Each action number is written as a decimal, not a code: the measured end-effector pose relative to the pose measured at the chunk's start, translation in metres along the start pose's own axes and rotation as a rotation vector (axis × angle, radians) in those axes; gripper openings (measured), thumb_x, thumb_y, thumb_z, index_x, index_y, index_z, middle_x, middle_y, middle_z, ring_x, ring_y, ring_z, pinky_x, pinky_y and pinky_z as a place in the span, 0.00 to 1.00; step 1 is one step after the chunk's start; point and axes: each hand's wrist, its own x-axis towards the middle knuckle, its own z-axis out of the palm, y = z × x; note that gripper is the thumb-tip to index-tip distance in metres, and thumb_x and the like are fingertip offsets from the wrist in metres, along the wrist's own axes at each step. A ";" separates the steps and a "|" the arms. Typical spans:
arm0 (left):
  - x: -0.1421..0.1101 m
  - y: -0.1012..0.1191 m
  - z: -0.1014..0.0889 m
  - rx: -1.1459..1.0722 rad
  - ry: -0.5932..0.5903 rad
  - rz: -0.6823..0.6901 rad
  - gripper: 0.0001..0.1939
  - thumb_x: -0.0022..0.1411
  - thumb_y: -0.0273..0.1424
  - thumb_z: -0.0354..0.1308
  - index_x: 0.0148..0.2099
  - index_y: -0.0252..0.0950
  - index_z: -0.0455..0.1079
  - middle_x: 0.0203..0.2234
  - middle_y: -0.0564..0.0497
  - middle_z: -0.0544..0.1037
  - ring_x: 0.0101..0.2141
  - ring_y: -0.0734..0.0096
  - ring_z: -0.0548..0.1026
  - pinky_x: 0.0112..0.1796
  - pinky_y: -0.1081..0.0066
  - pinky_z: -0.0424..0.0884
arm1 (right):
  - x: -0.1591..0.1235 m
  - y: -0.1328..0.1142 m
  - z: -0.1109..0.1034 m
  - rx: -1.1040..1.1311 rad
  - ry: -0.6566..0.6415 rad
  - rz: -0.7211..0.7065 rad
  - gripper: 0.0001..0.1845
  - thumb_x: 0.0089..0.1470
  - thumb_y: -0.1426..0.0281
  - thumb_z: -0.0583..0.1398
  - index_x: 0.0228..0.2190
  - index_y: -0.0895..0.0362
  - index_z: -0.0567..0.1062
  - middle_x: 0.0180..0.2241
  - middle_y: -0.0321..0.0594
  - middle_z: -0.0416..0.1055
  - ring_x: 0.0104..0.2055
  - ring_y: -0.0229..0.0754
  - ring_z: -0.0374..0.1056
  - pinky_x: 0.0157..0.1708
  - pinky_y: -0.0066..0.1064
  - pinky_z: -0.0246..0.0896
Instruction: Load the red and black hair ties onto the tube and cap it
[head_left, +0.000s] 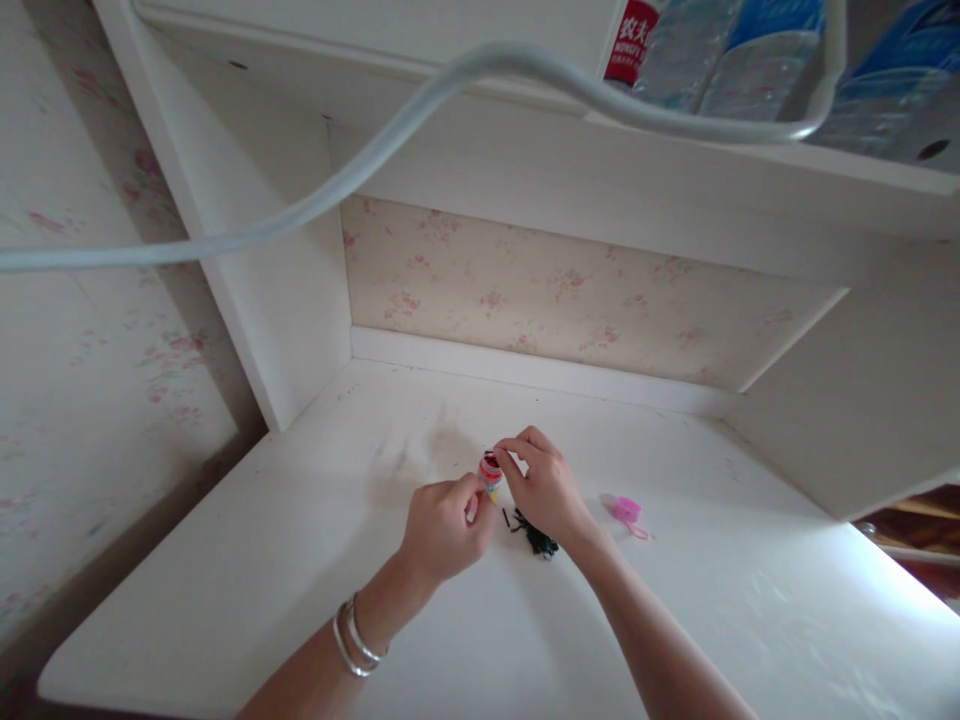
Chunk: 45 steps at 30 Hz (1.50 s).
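Note:
My left hand (451, 525) is wrapped round a small, colourful bottle (491, 473) with a red and white rim, standing upright with its mouth open. Over that mouth, the thumb and forefinger of my right hand (541, 482) pinch a short dark stick (489, 453); its lower part is hard to make out. Below my right hand lies a pile of short black sticks (538, 540), partly covered by the wrist. One loose black stick (506, 518) lies just left of the pile. Off to the right sits a pink cap (627, 511) with a small loop.
The white desk (315, 600) is bounded by a side panel (262, 270) at left and a flowered back wall (495, 290). A pale cable or tube (420, 115) crosses the upper view. Plastic water bottles (757, 70) stand on the shelf above.

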 end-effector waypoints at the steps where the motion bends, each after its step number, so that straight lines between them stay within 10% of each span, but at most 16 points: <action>1: 0.000 0.000 0.000 0.005 0.006 0.007 0.07 0.58 0.28 0.51 0.29 0.35 0.68 0.13 0.57 0.67 0.16 0.79 0.65 0.22 0.76 0.57 | 0.001 -0.001 0.001 -0.024 -0.019 -0.005 0.10 0.59 0.70 0.55 0.34 0.54 0.77 0.30 0.38 0.66 0.32 0.38 0.64 0.30 0.27 0.58; 12: 0.001 -0.001 -0.001 0.051 0.025 0.025 0.09 0.60 0.29 0.50 0.34 0.36 0.72 0.14 0.56 0.71 0.17 0.76 0.69 0.22 0.75 0.59 | 0.007 -0.009 -0.009 -0.247 -0.182 -0.102 0.15 0.59 0.71 0.54 0.25 0.54 0.78 0.27 0.38 0.66 0.33 0.39 0.63 0.36 0.30 0.55; 19: 0.000 -0.002 0.001 0.055 0.007 0.036 0.08 0.61 0.30 0.51 0.35 0.37 0.72 0.16 0.55 0.72 0.18 0.75 0.70 0.22 0.75 0.59 | -0.002 -0.012 -0.015 -0.363 -0.272 -0.162 0.12 0.55 0.74 0.55 0.38 0.54 0.77 0.32 0.39 0.68 0.36 0.42 0.62 0.38 0.33 0.54; 45: 0.001 0.000 0.004 0.131 -0.073 0.042 0.09 0.62 0.30 0.49 0.34 0.37 0.71 0.17 0.54 0.74 0.20 0.74 0.72 0.23 0.74 0.59 | -0.009 -0.004 -0.009 -0.153 -0.193 -0.121 0.13 0.55 0.74 0.55 0.39 0.55 0.77 0.32 0.39 0.66 0.35 0.40 0.63 0.37 0.31 0.59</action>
